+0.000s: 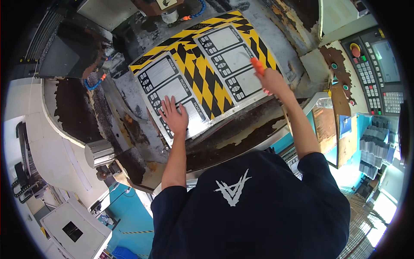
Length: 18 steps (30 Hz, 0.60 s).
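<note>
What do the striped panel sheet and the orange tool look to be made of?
Panel sheet: likely thin metal, brushed silver windows glinting under light, with printed yellow-black stripes. Orange tool in the right hand: probably plastic, matte and uniformly coloured; mostly hidden, so uncertain.

Left hand (174, 115) flat on striped panel (202, 73); right hand (272, 80) grips orange tool (257, 66).

Under my fingers is a stained, rust-patched machine bed (129, 125), dark and wet-looking. Flat on it lies one metal sheet (198, 73) with yellow-black hazard stripes and six grey printed panels.
</note>
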Tool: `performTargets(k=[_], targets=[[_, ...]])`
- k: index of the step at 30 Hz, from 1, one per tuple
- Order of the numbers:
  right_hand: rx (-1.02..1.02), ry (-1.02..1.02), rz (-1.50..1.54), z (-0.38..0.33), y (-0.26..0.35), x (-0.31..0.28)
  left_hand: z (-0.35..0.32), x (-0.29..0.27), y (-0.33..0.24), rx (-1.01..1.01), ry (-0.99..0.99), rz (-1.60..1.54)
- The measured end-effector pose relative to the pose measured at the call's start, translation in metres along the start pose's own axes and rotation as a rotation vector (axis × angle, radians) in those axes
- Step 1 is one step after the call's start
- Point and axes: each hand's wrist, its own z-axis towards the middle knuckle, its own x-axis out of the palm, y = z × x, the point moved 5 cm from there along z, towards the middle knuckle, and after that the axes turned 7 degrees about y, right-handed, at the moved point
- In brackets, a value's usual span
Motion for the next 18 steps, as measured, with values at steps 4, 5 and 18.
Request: performTargets(k=[4,5,18], targets=[[0.074,0.064,0.084,-0.009,0.002,-0.002,0.001,0.001,0.0,-0.008,0.011,0.022],[-0.002,0.048,0.02,-0.017,0.012,0.004,0.0,0.002,-0.001,-0.007,0.017,0.02],[-0.107,0.078,-0.17,-0.028,0.009,0.017,0.002,-0.001,0.0,-0.004,0.004,0.003]])
